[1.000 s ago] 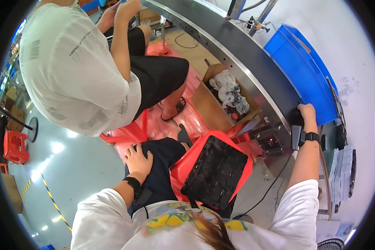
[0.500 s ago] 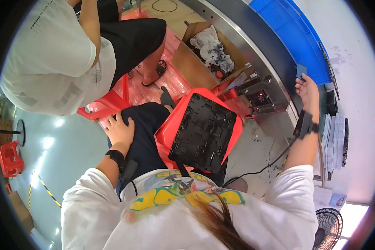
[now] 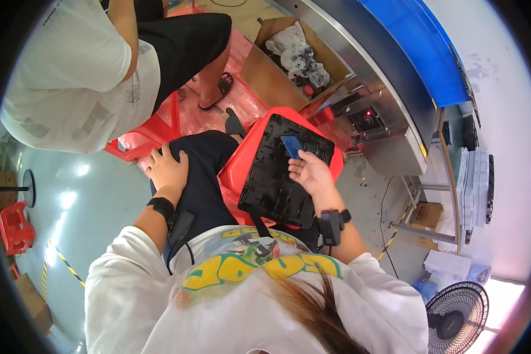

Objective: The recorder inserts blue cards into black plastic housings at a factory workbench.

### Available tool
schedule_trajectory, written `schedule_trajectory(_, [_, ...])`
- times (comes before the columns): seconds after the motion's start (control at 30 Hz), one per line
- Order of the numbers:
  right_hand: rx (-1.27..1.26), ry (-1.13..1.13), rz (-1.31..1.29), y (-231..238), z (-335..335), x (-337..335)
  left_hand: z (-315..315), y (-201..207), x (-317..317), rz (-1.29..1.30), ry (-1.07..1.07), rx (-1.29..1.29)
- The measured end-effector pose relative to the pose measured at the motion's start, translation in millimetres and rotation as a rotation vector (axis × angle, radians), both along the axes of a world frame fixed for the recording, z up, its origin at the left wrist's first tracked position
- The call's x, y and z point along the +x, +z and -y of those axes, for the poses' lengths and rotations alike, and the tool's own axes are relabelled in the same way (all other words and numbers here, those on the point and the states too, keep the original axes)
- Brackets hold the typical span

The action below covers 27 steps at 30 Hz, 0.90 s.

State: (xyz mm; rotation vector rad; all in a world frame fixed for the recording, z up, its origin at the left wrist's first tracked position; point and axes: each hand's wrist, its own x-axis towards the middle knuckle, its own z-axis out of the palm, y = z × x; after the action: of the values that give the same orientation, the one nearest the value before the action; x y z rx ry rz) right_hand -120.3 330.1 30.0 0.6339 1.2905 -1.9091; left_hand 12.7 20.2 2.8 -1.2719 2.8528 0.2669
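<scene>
one flat blue piece [image 3: 291, 145] is pinched in the right hand [image 3: 312, 176], jutting up-left beyond its grip, seen over the black tray [image 3: 268, 190]; contact cannot be told. left hand [image 3: 167, 170] is laid splayed on the dark-clothed thigh [image 3: 202, 171].

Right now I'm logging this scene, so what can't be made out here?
All in the head view:
Flat blue rectangular piece: lower end hidden by the bare right hand.
Bare left hand: palm hidden beneath, against dark cloth.
Blue plastic bin: far end cut off by the top edge.
Co-worker's bare forearm: hand beyond the top edge.
</scene>
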Motion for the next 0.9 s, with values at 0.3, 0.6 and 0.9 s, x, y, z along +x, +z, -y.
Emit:
schedule_trajectory(0.3, [0.173,0.133,-0.178,-14.4,13.7,26.8,0.6,-0.2,-0.3,-0.022,-0.001,0.014])
schedule_trajectory(0.6, [1.255,0.636,-1.443,-6.1,30.9,43.4,0.1,1.8,-0.4,0.000,0.003,0.026])
schedule_trajectory(0.9, [1.426,0.898,-1.375,-22.2,38.2,53.5,0.7,3.7,-1.3,0.003,0.002,0.018])
